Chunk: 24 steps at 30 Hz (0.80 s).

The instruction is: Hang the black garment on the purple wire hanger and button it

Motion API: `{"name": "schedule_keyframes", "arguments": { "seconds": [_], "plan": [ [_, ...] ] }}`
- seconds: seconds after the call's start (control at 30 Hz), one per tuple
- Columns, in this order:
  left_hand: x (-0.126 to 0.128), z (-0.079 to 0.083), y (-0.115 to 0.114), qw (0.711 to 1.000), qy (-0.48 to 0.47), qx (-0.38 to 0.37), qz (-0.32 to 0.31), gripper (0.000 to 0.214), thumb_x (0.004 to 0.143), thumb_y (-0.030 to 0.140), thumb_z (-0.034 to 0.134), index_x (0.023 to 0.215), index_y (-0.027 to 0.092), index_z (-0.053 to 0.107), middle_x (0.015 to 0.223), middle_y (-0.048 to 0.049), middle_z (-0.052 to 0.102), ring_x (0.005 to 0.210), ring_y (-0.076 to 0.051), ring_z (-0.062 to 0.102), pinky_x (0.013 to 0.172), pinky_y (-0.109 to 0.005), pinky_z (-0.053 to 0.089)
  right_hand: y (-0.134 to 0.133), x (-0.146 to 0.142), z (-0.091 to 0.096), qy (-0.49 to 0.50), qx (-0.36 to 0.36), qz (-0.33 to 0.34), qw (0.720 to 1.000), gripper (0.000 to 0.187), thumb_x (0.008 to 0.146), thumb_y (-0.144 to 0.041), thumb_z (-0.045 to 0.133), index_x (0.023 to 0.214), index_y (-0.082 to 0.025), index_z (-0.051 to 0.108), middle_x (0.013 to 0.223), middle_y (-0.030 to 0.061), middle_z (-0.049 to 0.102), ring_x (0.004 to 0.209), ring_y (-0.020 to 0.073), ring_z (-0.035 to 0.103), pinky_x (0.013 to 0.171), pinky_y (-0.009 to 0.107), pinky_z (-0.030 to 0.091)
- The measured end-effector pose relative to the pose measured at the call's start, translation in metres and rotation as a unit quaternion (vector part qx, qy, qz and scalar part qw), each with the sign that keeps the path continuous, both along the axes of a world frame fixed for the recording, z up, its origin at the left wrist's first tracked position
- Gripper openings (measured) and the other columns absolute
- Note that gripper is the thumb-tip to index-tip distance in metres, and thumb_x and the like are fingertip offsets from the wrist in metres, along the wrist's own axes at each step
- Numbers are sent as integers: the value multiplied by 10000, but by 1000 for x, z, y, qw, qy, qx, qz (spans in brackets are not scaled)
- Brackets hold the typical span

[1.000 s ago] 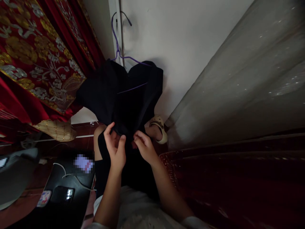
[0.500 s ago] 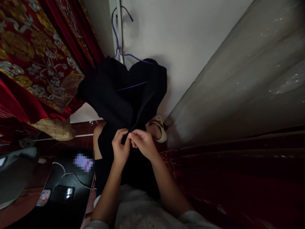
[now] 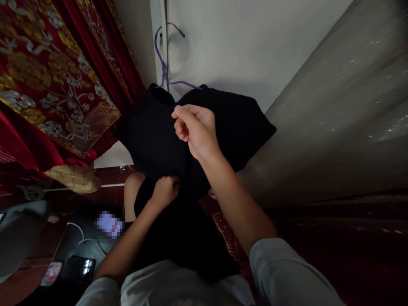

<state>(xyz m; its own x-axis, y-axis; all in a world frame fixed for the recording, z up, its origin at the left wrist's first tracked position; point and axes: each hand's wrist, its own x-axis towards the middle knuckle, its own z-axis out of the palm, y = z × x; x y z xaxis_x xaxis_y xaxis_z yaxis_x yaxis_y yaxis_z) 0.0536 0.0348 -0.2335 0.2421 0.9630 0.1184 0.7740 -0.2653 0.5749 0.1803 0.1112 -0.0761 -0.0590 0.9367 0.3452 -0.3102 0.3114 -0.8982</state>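
A black short-sleeved shirt hangs from a purple hanger, its front edges drawn together. My right hand is closed in a pinch just below the neckline, thumb against the fingers, on the edge of the shirt. Lower down, my left hand is closed on the front of the shirt, with its fingertips partly hidden in the dark cloth. Any buttons are too dark to make out.
The hanger's hook is by a white upright pole against the wall. Red embroidered cloth hangs at left, a greyish translucent sheet at right. Phones, one a black phone, and a white cable lie on a dark surface at lower left.
My right hand has risen from beside the left hand to the shirt's neckline. The shirt's gaping front has come together and its right side has spread outward. My left hand stays low on the front.
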Motion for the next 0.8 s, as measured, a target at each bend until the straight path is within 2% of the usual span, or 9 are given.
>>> {"name": "schedule_keyframes", "arguments": {
  "seconds": [0.07, 0.1, 0.2, 0.3, 0.4, 0.5, 0.63, 0.7, 0.8],
  "plan": [
    [-6, 36, 9, 997, -40, 65, -7, 62, 892, 151, 688, 949, 166, 707, 968, -106, 749, 875, -260, 723, 801, -356, 564, -11, 1, -1, -13, 22, 12, 1000, 370, 926, -517, 687, 790, -187, 591, 565, -55, 482, 438, 41, 442, 389, 167, 280],
    [-8, 57, 15, 988, -85, 130, -6, 157, 926, 183, 676, 1081, 166, 688, 1026, -104, 746, 914, -245, 721, 836, -350, 565, -15, 2, -2, -20, 31, 15, 999, 366, 932, -513, 681, 790, -189, 587, 566, -57, 479, 435, 39, 441, 389, 166, 283],
    [-11, 115, 35, 934, -176, 312, -12, 379, 1046, 290, 566, 1416, 223, 522, 1129, -83, 715, 1009, -201, 708, 920, -331, 553, -16, 6, -2, -43, 64, 12, 997, 362, 943, -503, 669, 779, -197, 569, 564, -60, 471, 435, 41, 434, 396, 172, 293],
    [-9, 151, 58, 902, -151, 403, -39, 263, 1080, 364, 514, 1299, 255, 612, 1117, -69, 707, 1061, -207, 694, 947, -335, 542, -8, 6, -2, -71, 112, -15, 991, 348, 967, -492, 639, 785, -209, 552, 565, -58, 461, 459, 57, 435, 427, 190, 320],
    [-11, 158, 75, 896, -112, 425, -58, 229, 1082, 363, 512, 1124, 220, 686, 1067, -70, 721, 1044, -204, 697, 938, -329, 544, 0, 4, -13, -100, 155, -85, 979, 344, 975, -461, 634, 766, -221, 504, 566, -60, 427, 493, 71, 419, 467, 211, 325],
    [-19, 148, 83, 893, -88, 435, -76, 221, 1074, 324, 538, 1078, 187, 711, 1035, -64, 740, 1000, -181, 706, 926, -308, 540, 4, 0, -30, -137, 174, -151, 963, 343, 969, -375, 647, 728, -221, 458, 560, -65, 389, 505, 75, 378, 499, 239, 302],
    [-29, 135, 81, 883, -90, 456, -67, 199, 1051, 311, 588, 1035, 171, 728, 995, -44, 760, 952, -162, 718, 899, -292, 540, 6, -4, -37, -168, 170, -134, 962, 320, 982, -312, 601, 717, -215, 450, 547, -67, 390, 497, 73, 367, 516, 256, 287],
    [-26, 139, 74, 880, -92, 463, -60, 210, 1053, 331, 590, 1018, 172, 722, 980, -35, 760, 939, -157, 723, 887, -291, 546, 8, -5, -37, -167, 168, -133, 962, 310, 982, -311, 593, 723, -213, 454, 555, -62, 398, 507, 76, 376, 522, 255, 295],
    [-22, 162, 57, 859, -99, 500, -55, 196, 1056, 340, 592, 994, 196, 710, 966, -15, 753, 917, -155, 720, 870, -315, 560, 13, -4, -44, -163, 147, -159, 963, 313, 958, -293, 607, 699, -213, 451, 551, -57, 396, 505, 79, 363, 518, 258, 286]
  ]
}}
